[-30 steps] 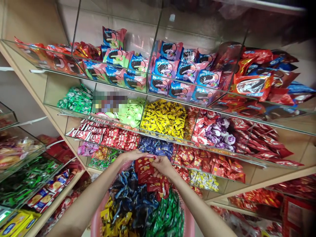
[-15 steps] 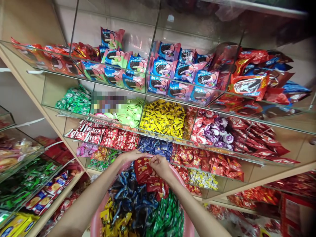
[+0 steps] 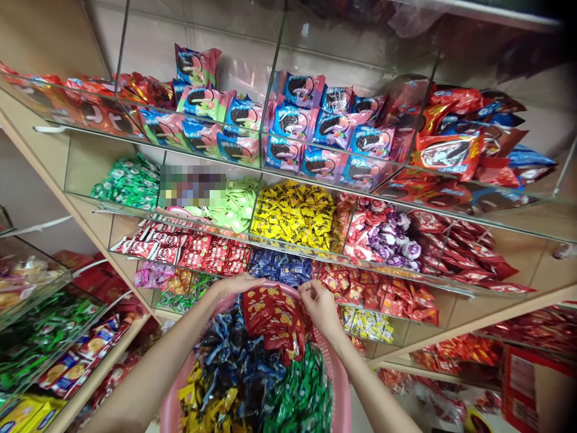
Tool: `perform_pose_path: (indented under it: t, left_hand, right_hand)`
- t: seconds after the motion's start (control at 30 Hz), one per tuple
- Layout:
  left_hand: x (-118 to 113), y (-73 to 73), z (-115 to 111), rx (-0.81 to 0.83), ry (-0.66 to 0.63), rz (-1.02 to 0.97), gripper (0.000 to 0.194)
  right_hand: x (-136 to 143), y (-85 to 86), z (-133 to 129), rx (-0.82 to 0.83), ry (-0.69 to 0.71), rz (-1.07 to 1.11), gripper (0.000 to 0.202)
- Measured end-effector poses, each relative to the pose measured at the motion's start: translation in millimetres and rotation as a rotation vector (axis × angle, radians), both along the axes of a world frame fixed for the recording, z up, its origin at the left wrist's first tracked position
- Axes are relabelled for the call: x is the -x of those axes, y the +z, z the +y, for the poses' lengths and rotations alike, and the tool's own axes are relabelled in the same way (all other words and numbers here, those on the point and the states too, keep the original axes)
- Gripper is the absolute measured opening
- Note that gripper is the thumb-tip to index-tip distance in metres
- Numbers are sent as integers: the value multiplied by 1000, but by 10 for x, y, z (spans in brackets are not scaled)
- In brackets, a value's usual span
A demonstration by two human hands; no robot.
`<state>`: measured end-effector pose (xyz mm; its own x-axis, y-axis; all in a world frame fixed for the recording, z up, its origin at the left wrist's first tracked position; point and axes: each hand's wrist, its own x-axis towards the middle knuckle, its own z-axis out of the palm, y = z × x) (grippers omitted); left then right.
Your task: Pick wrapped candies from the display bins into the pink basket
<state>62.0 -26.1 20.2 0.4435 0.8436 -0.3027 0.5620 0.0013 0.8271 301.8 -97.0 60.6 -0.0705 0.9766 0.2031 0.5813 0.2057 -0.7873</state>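
A pink basket [image 3: 341, 385] at the bottom centre holds red packets [image 3: 274, 316], dark blue packets [image 3: 243, 355], green packets [image 3: 300, 391] and yellow packets [image 3: 211, 403]. My left hand [image 3: 237, 284] is closed on the basket's far rim, its fingertips partly hidden by the rim. Over the right part of that rim is my right hand [image 3: 319, 304], its fingers curled together beside the red packets. Whether anything lies between those fingertips is too small to tell.
Glass-fronted shelves rise ahead, with cookie packs [image 3: 293, 120], yellow candies [image 3: 293, 216], blue candies [image 3: 282, 266] and red packets [image 3: 342, 282] just beyond the basket. More shelves [image 3: 58, 288] stand at left. A red box [image 3: 523, 391] is at lower right.
My right hand has moved right, off the red packets to the basket's rim. The red packets now lie uncovered, spread in the basket. My left hand stays at the rim.
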Motion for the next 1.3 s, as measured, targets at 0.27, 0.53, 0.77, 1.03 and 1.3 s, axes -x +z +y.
perform_pose_path:
  t: [0.27,0.53,0.77,1.03,1.3]
  left_hand:
    - [11,-65,36,-4,-10,-6,62]
    - [3,-56,33,4,-9,2,66]
    - [7,-68,35,9,-14,-39,63]
    - [1,1,-17,20,12,-60,62]
    - [18,25,-15,12,-24,-13,62]
  right_hand:
    - [293,51,-334,-300,518,-425,51]
    - [361,-87,-282,-276,506,-431,36]
    - [404,7,-223,-214,540,-371,28]
    - [-5,82,-119,-70,360,-25,28]
    - [-747,-198,-305,-29,146,-128,30]
